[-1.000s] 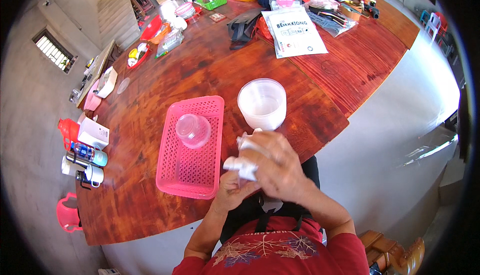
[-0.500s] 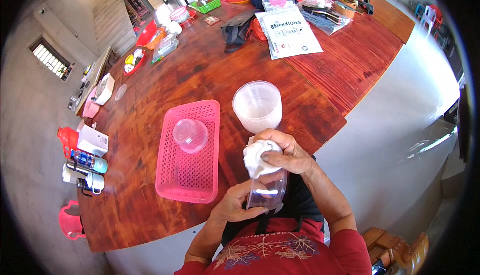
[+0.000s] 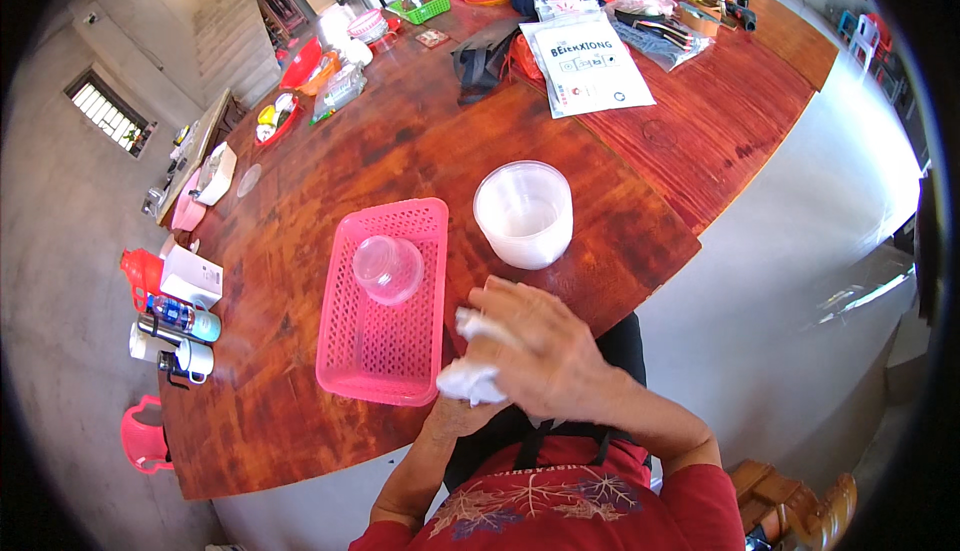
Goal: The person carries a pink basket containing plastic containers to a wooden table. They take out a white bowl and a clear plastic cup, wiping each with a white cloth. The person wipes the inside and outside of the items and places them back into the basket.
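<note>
My right hand [image 3: 545, 351], blurred by motion, is curled over a crumpled white cloth [image 3: 470, 381] in front of me at the table's near edge. Below it, my left hand [image 3: 462, 417] is mostly covered by the cloth and the right hand; its fingers do not show. Any container between the hands is hidden. Just beyond the hands stands a stack of clear plastic tubs [image 3: 524, 216]. To their left lies a pink perforated basket [image 3: 385, 356] with a clear plastic cup [image 3: 388, 269] inside.
The wooden table [image 3: 270, 381] curves around me. Bottles and mugs [image 3: 185, 336] stand at its left edge beside a white box [image 3: 192, 276]. Farther off are a white printed bag [image 3: 590, 66], a green basket [image 3: 425, 8] and red and orange bowls [image 3: 303, 69].
The clear tub seen in my left hand earlier no longer shows. My right hand has swung left and lower with the white cloth, over my left hand.
</note>
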A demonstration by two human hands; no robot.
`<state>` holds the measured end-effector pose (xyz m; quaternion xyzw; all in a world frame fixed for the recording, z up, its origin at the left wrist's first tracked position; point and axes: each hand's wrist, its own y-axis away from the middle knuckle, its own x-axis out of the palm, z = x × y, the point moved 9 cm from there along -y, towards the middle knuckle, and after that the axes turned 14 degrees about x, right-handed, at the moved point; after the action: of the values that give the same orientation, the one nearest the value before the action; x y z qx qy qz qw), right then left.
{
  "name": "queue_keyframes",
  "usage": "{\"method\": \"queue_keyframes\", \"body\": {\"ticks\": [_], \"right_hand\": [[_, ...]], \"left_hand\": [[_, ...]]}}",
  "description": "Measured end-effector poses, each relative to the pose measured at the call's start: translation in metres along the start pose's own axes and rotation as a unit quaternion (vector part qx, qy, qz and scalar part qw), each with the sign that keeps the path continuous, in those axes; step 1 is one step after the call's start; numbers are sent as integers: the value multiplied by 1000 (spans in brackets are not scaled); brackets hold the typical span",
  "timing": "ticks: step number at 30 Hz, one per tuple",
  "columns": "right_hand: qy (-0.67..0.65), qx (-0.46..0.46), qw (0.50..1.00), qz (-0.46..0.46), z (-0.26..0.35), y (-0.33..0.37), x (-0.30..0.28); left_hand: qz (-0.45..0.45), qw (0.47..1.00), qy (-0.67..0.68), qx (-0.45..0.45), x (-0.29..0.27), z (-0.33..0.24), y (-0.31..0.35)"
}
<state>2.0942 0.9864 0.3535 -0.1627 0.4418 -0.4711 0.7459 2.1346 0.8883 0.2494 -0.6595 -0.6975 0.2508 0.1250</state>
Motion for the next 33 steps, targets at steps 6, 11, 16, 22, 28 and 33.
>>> {"method": "queue_keyframes", "body": {"ticks": [6,11,16,22,28,33], "right_hand": [[-310,285,892,165,-93,-11,26],[-185,110,972,92,-44,-13,5],[86,-31,996,24,26,5,3],[-323,129,923,164,-39,-14,-5],[-554,323,756,129,-94,21,38],[-169,153,973,-44,-41,33,10]], "left_hand": [[32,979,199,2,27,-17,-12],[72,996,41,16,9,7,8],[65,997,-37,-29,3,12,11],[83,990,110,12,11,-26,3],[-87,897,432,1,-3,-13,-10],[-230,884,406,-41,-26,12,-8]]}}
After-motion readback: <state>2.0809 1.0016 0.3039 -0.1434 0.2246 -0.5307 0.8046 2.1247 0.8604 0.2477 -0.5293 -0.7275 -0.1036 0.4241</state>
